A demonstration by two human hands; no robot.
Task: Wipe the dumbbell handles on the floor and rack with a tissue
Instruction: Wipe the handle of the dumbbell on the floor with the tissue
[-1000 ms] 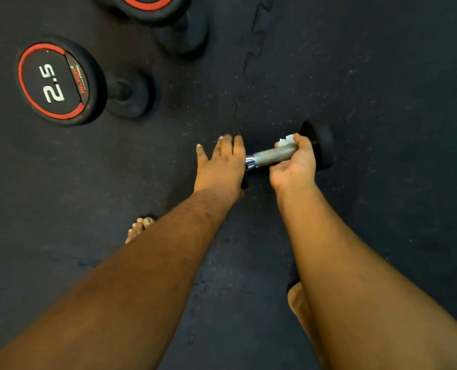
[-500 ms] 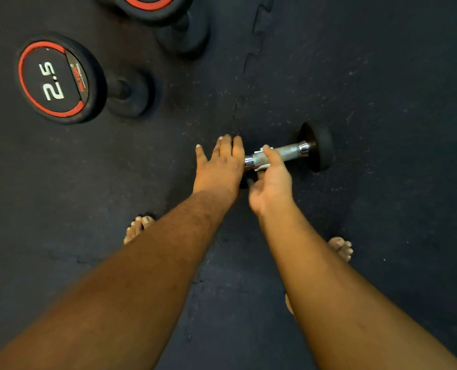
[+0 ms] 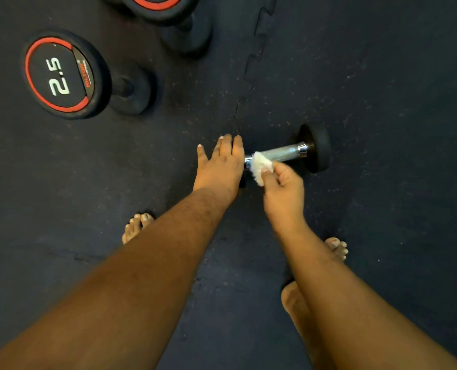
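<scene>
From the head view I see my left hand (image 3: 220, 166) flat, fingers straight, on the small black dumbbell's (image 3: 314, 148) near end at frame centre, while my right hand (image 3: 282, 184) pinches a crumpled white tissue (image 3: 259, 165) against its knurled chrome handle (image 3: 283, 153).

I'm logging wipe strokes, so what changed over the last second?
The right hand slid the tissue along the handle from the far weight end to the near end, baring the metal. The left hand stayed flat on the near end; the 2.5 dumbbell didn't move.
</scene>
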